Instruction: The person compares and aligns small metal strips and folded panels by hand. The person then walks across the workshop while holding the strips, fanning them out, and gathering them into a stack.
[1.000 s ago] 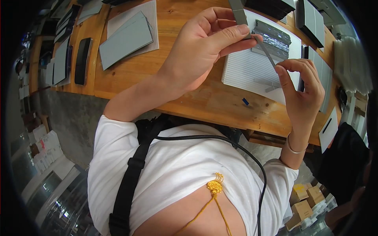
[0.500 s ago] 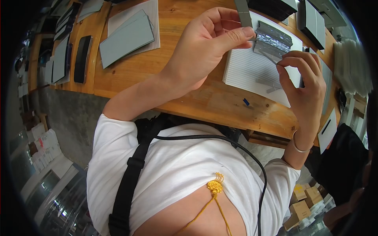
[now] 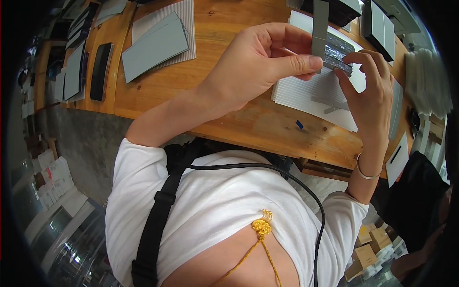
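Note:
My left hand (image 3: 287, 57) is closed, with thumb and fingers pinching a flat grey strip (image 3: 320, 28) that stands nearly upright in the view. Beyond it, a stack of thin, shiny dark-grey strips (image 3: 337, 53) lies on a white ribbed sheet (image 3: 299, 93), partly hidden by the held strip and my fingers. My right hand (image 3: 370, 86) hovers by the right end of that stack, thumb and index finger apart, with nothing visible between them. A few loose grey pieces (image 3: 331, 105) lie on the sheet below.
Grey flat panels (image 3: 155, 48) rest on another ribbed sheet at the left of the wooden table (image 3: 215, 28). Near them is a black phone-like slab (image 3: 101, 71). Dark stacked panels (image 3: 377, 31) stand at the back right. A small blue scrap (image 3: 299, 124) lies near the front edge.
My left hand has moved right and toward me with the grey strip, now in front of the stack. My right hand's fingers have parted from a thin piece they were pinching.

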A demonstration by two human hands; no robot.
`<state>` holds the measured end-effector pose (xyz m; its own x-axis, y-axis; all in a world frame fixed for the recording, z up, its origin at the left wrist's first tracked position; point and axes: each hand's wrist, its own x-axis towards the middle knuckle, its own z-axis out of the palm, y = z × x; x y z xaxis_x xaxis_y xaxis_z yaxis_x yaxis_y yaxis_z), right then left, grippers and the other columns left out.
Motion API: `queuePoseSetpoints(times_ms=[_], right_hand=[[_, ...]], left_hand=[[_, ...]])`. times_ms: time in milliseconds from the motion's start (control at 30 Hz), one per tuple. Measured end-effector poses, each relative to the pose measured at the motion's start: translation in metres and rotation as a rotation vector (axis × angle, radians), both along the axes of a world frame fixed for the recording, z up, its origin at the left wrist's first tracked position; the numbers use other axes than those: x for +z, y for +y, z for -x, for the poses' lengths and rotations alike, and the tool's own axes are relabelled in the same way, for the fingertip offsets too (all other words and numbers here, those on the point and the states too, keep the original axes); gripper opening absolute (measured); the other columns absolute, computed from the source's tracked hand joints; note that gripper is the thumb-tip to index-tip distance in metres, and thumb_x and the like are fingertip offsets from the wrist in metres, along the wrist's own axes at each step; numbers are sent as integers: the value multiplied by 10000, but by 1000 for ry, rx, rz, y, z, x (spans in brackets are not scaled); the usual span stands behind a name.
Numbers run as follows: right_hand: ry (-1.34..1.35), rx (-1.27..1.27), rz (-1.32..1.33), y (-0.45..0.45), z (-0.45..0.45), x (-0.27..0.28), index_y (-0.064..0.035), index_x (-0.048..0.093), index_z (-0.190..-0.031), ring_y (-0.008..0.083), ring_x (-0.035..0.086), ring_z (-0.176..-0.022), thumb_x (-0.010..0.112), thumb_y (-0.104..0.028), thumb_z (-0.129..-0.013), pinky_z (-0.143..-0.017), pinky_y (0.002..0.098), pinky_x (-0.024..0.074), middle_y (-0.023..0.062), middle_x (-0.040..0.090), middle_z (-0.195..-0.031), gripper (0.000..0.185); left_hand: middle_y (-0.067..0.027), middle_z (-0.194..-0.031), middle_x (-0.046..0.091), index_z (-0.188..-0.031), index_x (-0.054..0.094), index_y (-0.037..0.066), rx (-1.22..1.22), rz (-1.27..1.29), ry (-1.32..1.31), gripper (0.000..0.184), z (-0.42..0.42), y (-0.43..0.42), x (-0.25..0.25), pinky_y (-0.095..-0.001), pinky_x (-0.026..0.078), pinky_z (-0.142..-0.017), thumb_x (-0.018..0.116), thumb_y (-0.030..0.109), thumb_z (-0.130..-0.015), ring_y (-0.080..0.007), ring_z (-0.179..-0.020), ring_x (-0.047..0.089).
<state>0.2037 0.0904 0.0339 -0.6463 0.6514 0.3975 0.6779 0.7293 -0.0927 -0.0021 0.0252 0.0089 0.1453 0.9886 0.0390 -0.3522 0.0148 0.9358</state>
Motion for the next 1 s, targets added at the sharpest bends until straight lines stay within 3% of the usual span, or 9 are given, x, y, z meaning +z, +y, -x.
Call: queuePoseSetpoints(times_ms=[67,100,167,200,300,567,633,1000], right_hand=[[243,-43,289,-6,2,2,-70,599,-965,162,579,-802,712,-30,-708,-749,281,441,45,605,-903,283],[243,-40,289,-9,3,1,-70,599,-965,162,579,-802,712,-30,-708,-749,281,441,45,605,-903,283],[787,211,803,-17,4,-4,-4,570,-1032,112,584,-788,712,-12,-732,-710,231,471,67,619,-895,332],[800,230,929,-23,8,2,58,544,-1045,115,582,-835,707,-3,-747,-753,233,479,83,611,-920,345],[939,250,1024,-32,15,-4,57,540,-1051,118,591,-833,693,28,-748,-755,230,485,85,612,-927,341],[969,127,1130,-38,12,-5,60,581,-1011,100,606,-801,673,33,-768,-716,195,499,70,635,-870,261],[1022,114,1132,-41,12,-5,62,598,-983,98,611,-802,669,27,-776,-717,190,498,74,643,-876,221],[1080,127,1157,-45,8,-10,55,598,-953,97,607,-807,663,19,-788,-712,182,483,68,643,-882,181]], left_hand=[[-71,-983,635,-1102,562,21,-15,0,31,287,-1,-2,1,-275,514,-791,637,81,-831,-137,-860,618],[-71,-975,637,-1095,563,19,4,34,60,284,-3,-4,3,-273,514,-789,640,72,-827,-135,-854,619],[-71,-967,639,-1088,564,17,27,70,90,281,-5,-5,3,-271,514,-788,643,64,-823,-133,-848,620],[-73,-972,639,-1085,565,15,21,54,61,279,-6,-6,2,-268,513,-787,643,55,-820,-129,-848,619],[-69,-962,635,-1080,563,14,2,38,14,286,-8,-7,4,-262,511,-787,650,33,-808,-121,-847,616],[-30,-871,609,-1050,546,29,-8,92,25,363,-6,-8,8,-232,514,-768,719,-2,-733,-98,-839,607],[-37,-884,614,-1043,540,30,-35,74,-60,366,-6,-8,6,-227,515,-769,725,5,-729,-97,-838,607],[-88,-938,636,-1107,520,-12,-37,-1,11,392,-8,-11,10,-250,523,-791,688,-26,-752,-123,-871,617]])
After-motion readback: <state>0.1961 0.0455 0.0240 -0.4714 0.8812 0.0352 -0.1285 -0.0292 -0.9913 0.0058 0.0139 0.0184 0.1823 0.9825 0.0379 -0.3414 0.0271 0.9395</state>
